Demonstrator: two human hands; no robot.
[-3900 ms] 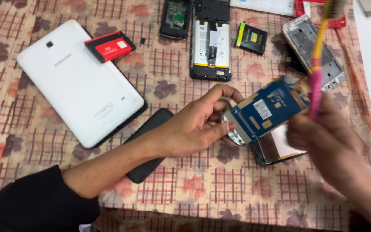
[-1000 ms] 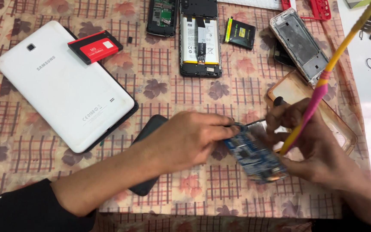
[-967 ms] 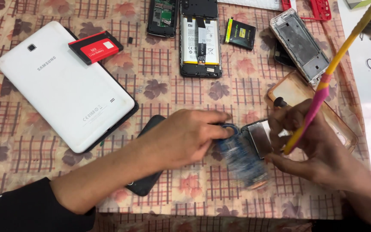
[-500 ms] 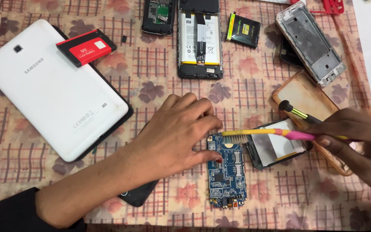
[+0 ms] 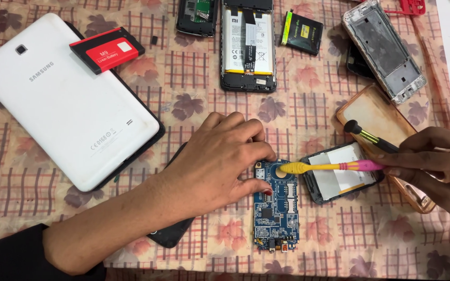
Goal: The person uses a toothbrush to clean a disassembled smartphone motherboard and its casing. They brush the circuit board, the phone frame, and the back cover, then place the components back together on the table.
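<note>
Left hand (image 5: 220, 164) pins a blue board (image 5: 275, 205) near the cloth's (image 5: 194, 99) front edge; right hand (image 5: 436, 164) grips a toothbrush (image 5: 329, 167) and screwdriver (image 5: 371, 136), phone parts crowding around.

The left hand (image 5: 220, 164) was laid palm down, fingers curled, fingertips pressed onto the blue circuit board (image 5: 276, 208), the forearm stretched in from its lower left. The right hand (image 5: 436, 166) was held right of that board, fingers pinched around a toothbrush (image 5: 329, 167).
</note>
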